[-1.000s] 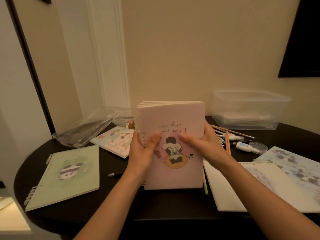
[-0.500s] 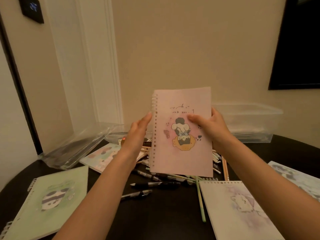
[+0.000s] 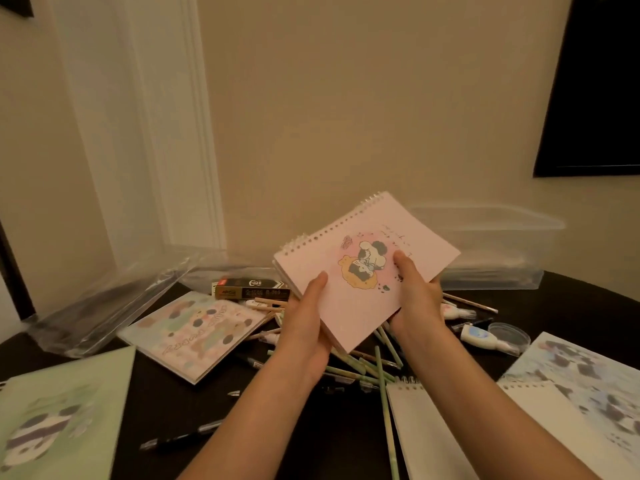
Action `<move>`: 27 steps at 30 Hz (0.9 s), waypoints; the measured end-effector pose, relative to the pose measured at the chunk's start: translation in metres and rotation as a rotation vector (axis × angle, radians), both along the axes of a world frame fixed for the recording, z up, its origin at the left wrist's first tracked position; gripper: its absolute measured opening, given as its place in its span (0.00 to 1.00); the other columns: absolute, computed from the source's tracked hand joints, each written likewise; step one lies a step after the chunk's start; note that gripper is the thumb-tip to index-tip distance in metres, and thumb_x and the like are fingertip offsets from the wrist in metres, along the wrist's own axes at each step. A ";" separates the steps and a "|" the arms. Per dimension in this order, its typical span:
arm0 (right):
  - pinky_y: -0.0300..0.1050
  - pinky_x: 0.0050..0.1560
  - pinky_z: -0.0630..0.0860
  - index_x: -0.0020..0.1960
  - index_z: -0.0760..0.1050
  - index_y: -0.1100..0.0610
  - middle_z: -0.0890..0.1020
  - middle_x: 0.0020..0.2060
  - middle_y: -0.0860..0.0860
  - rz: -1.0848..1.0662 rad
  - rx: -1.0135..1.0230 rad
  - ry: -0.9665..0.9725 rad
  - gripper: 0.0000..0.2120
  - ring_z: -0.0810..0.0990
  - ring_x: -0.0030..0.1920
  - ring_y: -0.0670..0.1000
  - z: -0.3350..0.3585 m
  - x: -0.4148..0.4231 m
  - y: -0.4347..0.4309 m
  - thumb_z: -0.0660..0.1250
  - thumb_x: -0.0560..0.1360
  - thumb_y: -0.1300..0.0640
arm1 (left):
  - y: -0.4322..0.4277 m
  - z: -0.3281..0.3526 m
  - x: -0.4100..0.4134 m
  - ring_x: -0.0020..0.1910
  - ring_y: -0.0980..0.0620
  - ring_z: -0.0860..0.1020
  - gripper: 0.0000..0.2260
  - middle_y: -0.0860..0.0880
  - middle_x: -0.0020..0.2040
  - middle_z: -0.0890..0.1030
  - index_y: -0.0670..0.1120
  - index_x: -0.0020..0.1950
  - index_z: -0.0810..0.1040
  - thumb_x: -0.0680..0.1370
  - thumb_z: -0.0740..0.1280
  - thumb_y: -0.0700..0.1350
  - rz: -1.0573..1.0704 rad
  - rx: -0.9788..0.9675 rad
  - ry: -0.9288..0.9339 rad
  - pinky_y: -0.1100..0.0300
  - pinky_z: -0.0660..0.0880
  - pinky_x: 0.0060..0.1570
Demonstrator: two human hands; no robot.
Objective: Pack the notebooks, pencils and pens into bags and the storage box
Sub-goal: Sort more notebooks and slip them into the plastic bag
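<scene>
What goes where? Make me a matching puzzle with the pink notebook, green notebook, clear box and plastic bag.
1 pink notebook
2 green notebook
3 storage box
4 plastic bag

A back right
B lying flat, near left
C gripped by left hand and right hand
D back left

Pairs: 1-C, 2-B, 3-A, 4-D

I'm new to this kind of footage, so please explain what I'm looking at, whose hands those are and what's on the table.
No machine here: one picture, from a camera worn on a person's head, looking down at their own hands. The left hand and right hand hold a pink notebook, tilted, above a dark table. On the table lie a green notebook, a pastel notebook, a heap of pens and pencils, clear bags and a clear storage box.
</scene>
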State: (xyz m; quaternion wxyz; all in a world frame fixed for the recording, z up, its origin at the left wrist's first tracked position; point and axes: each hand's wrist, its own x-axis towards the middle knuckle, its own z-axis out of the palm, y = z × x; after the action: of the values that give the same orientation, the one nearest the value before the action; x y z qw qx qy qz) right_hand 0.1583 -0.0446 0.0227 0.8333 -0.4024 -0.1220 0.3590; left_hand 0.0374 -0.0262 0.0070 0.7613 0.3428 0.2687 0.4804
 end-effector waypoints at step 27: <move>0.57 0.57 0.78 0.66 0.68 0.54 0.82 0.55 0.53 0.291 0.024 -0.044 0.20 0.82 0.53 0.54 -0.034 -0.027 0.060 0.68 0.75 0.59 | 0.051 -0.024 -0.021 0.47 0.46 0.82 0.16 0.47 0.51 0.82 0.49 0.62 0.70 0.77 0.67 0.51 0.476 0.015 0.183 0.49 0.80 0.45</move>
State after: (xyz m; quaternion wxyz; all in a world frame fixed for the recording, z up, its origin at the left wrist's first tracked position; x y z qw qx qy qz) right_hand 0.1310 0.0152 -0.0110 0.7743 -0.3780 -0.2018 0.4658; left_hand 0.0162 0.0250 -0.0174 0.5967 0.3178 0.4060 0.6149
